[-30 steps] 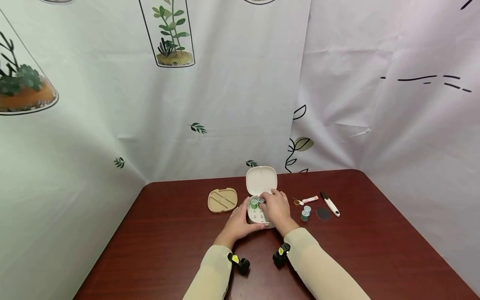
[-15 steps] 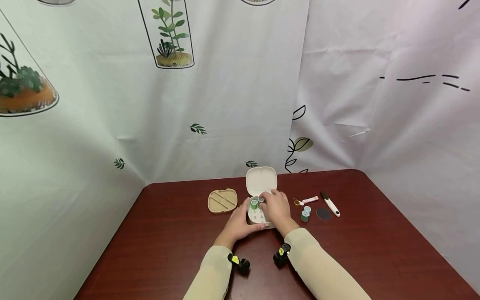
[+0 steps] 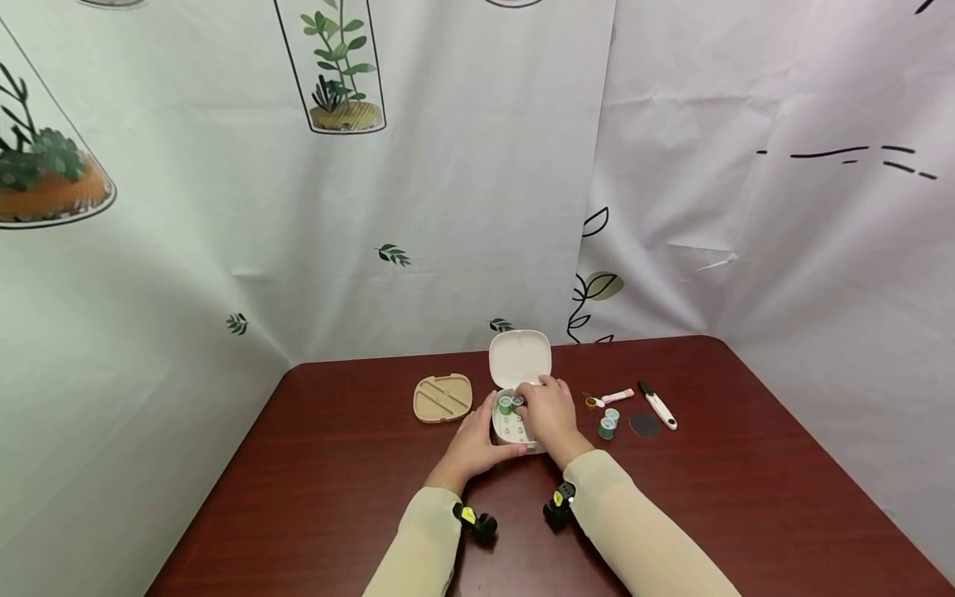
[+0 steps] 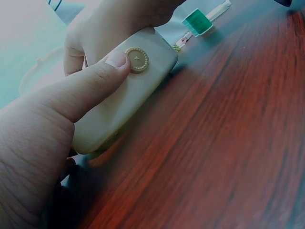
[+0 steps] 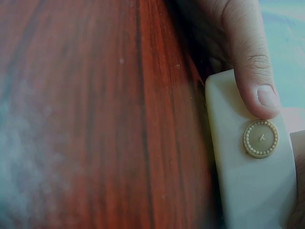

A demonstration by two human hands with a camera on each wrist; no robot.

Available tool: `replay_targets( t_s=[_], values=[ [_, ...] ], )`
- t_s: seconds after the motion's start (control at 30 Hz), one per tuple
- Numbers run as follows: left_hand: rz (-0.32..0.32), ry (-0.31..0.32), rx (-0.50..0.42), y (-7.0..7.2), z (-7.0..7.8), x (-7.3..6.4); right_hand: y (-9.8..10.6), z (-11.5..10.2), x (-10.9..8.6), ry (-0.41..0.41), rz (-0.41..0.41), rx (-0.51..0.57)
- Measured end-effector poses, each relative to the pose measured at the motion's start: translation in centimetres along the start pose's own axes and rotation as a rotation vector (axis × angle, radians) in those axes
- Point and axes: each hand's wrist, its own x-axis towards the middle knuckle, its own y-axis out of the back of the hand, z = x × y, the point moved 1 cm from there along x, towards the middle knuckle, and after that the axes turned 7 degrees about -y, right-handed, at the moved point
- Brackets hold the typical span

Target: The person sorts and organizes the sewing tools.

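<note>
A small white sewing box (image 3: 512, 433) stands on the table with its lid (image 3: 520, 358) raised at the back. My left hand (image 3: 472, 446) grips its left side, the thumb lying across the front wall beside a round button-shaped catch (image 4: 137, 60). Inside the box, a green thread spool (image 3: 506, 405) stands at the back left, above a floor with several small pegs. Just right of it, the fingers of my right hand (image 3: 550, 414) pinch a grey-looking spool (image 3: 518, 401). That hand hides the right half of the box.
Left of the box lies a beige tray (image 3: 433, 403). To the right are a green spool (image 3: 607, 429), a pale blue spool (image 3: 612, 414), a dark disc (image 3: 645, 425), a white tool with a black tip (image 3: 661, 411), a pink-and-white item (image 3: 618, 397) and a gold ring (image 3: 591, 403).
The right hand and the grey spool have shifted very slightly left, toward the green spool in the box. My left hand keeps its hold in the same place.
</note>
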Motion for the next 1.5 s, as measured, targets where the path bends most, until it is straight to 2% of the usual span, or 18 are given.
replay_targets(
  t_s=[0.27, 0.47, 0.8, 1.0, 1.07, 1.27, 1.37, 1.5],
  values=[
    [-0.005, -0.001, -0.008, 0.1, 0.2, 0.0, 0.3, 0.0, 0.1, -0.005, -0.024, 0.0],
    [-0.023, 0.011, -0.003, 0.2, 0.1, 0.2, 0.7, 0.1, -0.2, -0.001, -0.012, 0.029],
    [-0.027, -0.005, 0.021, 0.3, -0.1, 0.1, 2.2, 1.4, -0.9, 0.11, 0.142, 0.172],
    [-0.014, 0.007, 0.015, 0.3, -0.1, 0.2, 4.0, 5.0, -1.3, 0.194, 0.157, 0.298],
    [-0.008, 0.004, 0.012, 0.2, -0.2, 0.3, 4.5, 6.9, -1.5, 0.172, 0.161, 0.355],
    [-0.018, -0.002, 0.03, 0.0, -0.2, 0.4, 4.8, 13.0, -2.5, 0.014, 0.14, 0.53],
    [-0.016, 0.003, 0.024, 0.0, -0.1, 0.3, 4.5, 15.1, -2.9, -0.004, 0.112, 0.552],
    [-0.018, 0.01, 0.025, 0.0, -0.1, 0.3, 4.0, 16.6, -3.5, 0.023, 0.065, 0.571]
  ],
)
